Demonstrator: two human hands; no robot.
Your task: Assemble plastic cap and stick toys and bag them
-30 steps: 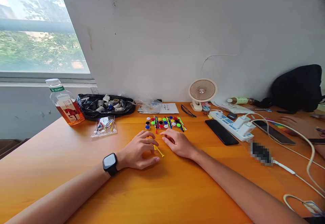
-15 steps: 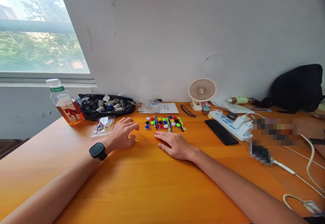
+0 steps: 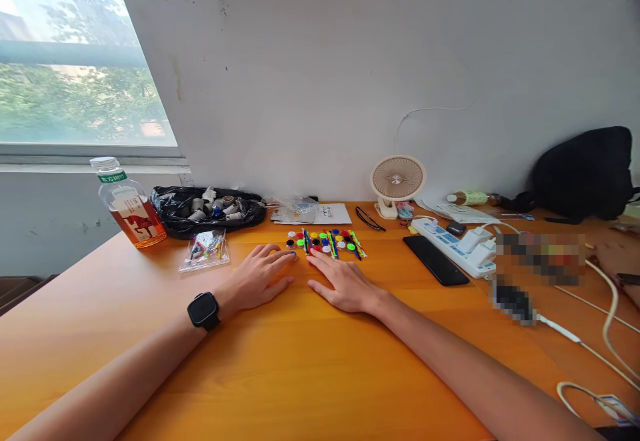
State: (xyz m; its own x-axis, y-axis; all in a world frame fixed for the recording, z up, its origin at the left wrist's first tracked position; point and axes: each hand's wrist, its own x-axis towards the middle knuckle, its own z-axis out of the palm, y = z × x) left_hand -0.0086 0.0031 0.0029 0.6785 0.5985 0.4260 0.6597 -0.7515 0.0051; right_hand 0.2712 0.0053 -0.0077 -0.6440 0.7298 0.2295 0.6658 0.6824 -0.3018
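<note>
Left hand and right hand lie flat and open, holding nothing — fingertips at the near edge of the coloured pieces, laid in rows, none yet joined.

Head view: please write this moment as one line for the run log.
left hand flat, fingertips at colored pieces | right hand flat, touching same pieces | table | holding nothing

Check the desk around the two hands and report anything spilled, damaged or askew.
Nothing stands out. Both the left hand and right hand lie flat on the orange wooden desk, fingertips at the tidy cluster of small coloured discs and sticks.
</note>
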